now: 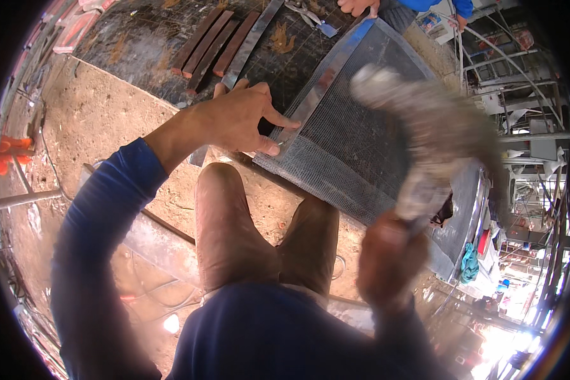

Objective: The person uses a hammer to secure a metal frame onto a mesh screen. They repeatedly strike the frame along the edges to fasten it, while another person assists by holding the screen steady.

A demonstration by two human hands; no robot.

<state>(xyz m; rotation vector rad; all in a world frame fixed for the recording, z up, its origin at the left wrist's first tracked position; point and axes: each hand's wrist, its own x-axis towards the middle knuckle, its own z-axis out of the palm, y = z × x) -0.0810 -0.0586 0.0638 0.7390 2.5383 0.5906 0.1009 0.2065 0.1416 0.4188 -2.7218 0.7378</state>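
The left hand (244, 117) is spread over the near end of a flat metal strip (313, 95), its index fingertip on the strip and its thumb apart from that finger, set down close to the corner of a grey wire mesh sheet (361, 142). The strip lies along the left edge of the mesh, which rests on the dark, stained tabletop (139, 47) in front of the person's knees (221, 190). The right hand (392, 259) is closed around the handle of a hammer-like tool (424, 139) — both are badly smeared, so the tool's exact kind and the shape of its head cannot be told. Its streak arches over the right part of the mesh. At the far end of the strip, a co-worker's hand (358, 6) is at the mesh's upper corner, beside a blue sleeve (418, 3). Left of the mesh lie four reddish-brown bars (206, 47), side by side, with a longer grey metal bar (253, 44) next to them — and, farther off, a pliers-like tool (313, 16). A teal cloth (469, 263) shows at the right.
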